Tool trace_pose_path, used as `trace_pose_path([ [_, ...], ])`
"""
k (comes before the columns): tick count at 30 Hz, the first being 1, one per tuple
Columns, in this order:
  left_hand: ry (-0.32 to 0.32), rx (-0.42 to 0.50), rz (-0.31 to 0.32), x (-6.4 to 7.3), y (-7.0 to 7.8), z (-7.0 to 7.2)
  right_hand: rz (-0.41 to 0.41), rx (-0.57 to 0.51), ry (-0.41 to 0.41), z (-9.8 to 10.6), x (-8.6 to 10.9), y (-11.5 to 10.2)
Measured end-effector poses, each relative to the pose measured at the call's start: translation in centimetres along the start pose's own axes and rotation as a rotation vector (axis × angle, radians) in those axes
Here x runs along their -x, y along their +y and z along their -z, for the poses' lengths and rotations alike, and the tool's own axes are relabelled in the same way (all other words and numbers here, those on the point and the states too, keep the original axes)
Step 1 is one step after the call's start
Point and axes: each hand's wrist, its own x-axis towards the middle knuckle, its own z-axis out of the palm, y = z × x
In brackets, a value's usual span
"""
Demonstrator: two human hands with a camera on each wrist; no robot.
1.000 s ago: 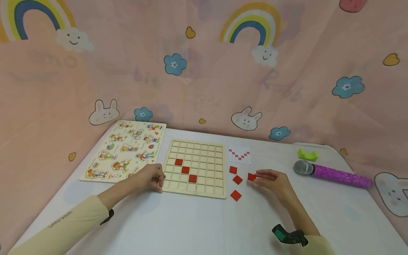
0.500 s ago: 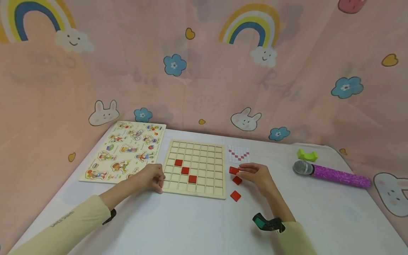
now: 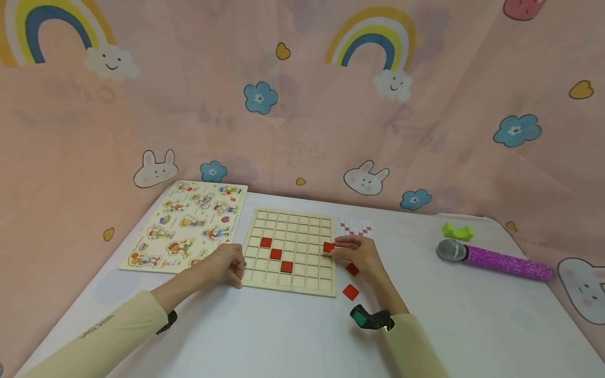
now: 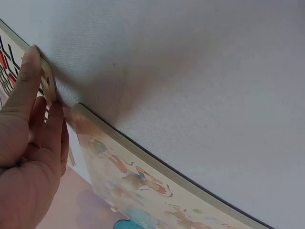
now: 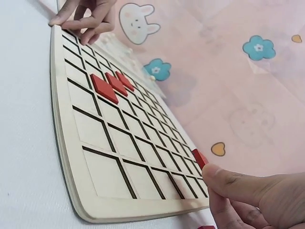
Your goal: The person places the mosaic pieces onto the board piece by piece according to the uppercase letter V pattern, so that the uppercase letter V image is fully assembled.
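Note:
A wooden grid board [image 3: 309, 269] lies flat on the table, with three red square tiles in a diagonal row, among them a middle tile [image 3: 276, 254]. My left hand [image 3: 223, 265] pinches the board's near left corner between thumb and fingers, as the left wrist view also shows. Over the board's right edge, my right hand [image 3: 363, 257] pinches another red tile [image 3: 328, 247] between thumb and fingertips. Right of the board lie two loose red tiles, one near the wrist [image 3: 351, 292] and one partly by the palm [image 3: 352, 269]. A pattern card [image 3: 350, 226] is partly covered by the right hand.
A wooden picture puzzle board [image 3: 156, 239] lies to the left, close to the grid board. On the right are a purple microphone [image 3: 508, 263] and a lime-green block [image 3: 457, 231]. A pink printed cloth [image 3: 302, 121] hangs behind the white table.
My right hand has carried a red tile leftward from beyond the loose tiles to the grid board's right edge. The left hand has stayed at the board's corner.

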Motion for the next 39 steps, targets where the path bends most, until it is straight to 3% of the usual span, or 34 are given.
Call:
trace_pose_path([
  [4, 0.003, -0.014, -0.012, -0.1, -0.2, -0.1, -0.010, -0.025, 0.003, -1.0, -0.6, -0.2],
  [10, -0.036, -0.038, 0.099, -0.3, 1.0, 0.3, 0.006, -0.055, 0.007, -2.3, -1.2, -0.7],
  [13, -0.044, -0.040, 0.121, -0.3, 1.1, 0.2, 0.024, -0.042, 0.002, -3.0, -1.6, -0.9],
  [22, -0.052, -0.050, 0.125, -0.4, 0.9, 0.2, 0.117, -0.037, -0.008, -4.6, -2.6, -1.7],
  [39, -0.029, -0.049, 0.120, -0.2, 1.0, 0.1, 0.143, -0.087, -0.039, -8.0, -4.2, -2.5],
])
